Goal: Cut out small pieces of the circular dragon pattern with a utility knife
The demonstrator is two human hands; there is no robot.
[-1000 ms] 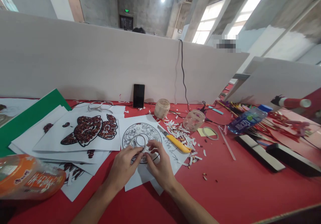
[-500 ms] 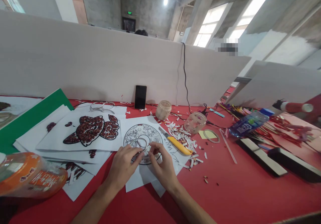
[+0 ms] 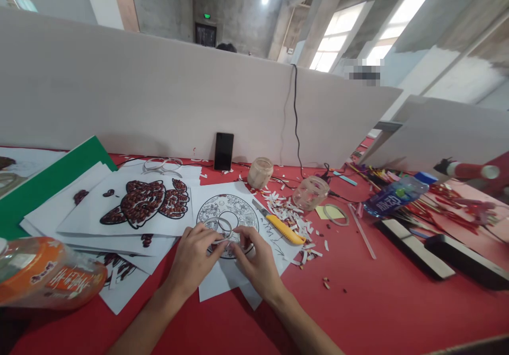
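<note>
Low in the middle of the frame, the left hand (image 3: 194,259) and the right hand (image 3: 256,262) meet, each grip pinching a thin clear ring (image 3: 220,229) at its near edge. The ring stands over the round line drawing (image 3: 238,209) on white paper. Just right lies a yellow utility knife (image 3: 280,227) among paper scraps (image 3: 292,217) on the red bench (image 3: 377,302).

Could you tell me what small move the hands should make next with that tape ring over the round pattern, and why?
Probably peel a little more strip free. The left hand and right hand pinch the thin tape ring just above the round patterned sheet, and only a short bit seems to run between the fingertips.
</note>
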